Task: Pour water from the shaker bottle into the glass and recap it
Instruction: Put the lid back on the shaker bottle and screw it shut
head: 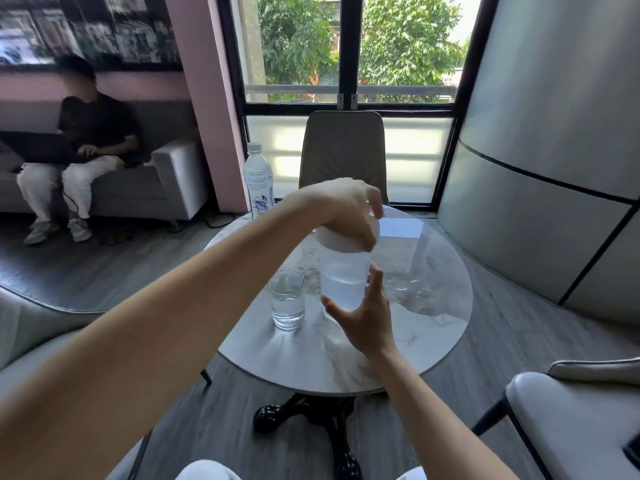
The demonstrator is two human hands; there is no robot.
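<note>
Broadly, a round marble-topped table (433,327) fills the middle of the scene, with an empty chair (343,150) at its far side and a sealed plastic water bottle (258,178) standing at its far left edge. Near the table's centre stands the shaker bottle (343,282), upright, translucent, and partly full of water. The left hand (349,209) comes down over its top, fingers curled around the white lid (329,239) and gripping it. The right hand (367,317) sits at the bottle's near right side with fingers spread; the thumb and fingertips lie close to the wall, but whether they press it I cannot tell. Just left of the shaker, apart from it, stands the glass (287,299), holding a shallow layer of water at its bottom. Judging from that water and the lid seated on the bottle, the pour looks done and the recapping is under way; probably what remains is tightening the lid fully and letting go.
</note>
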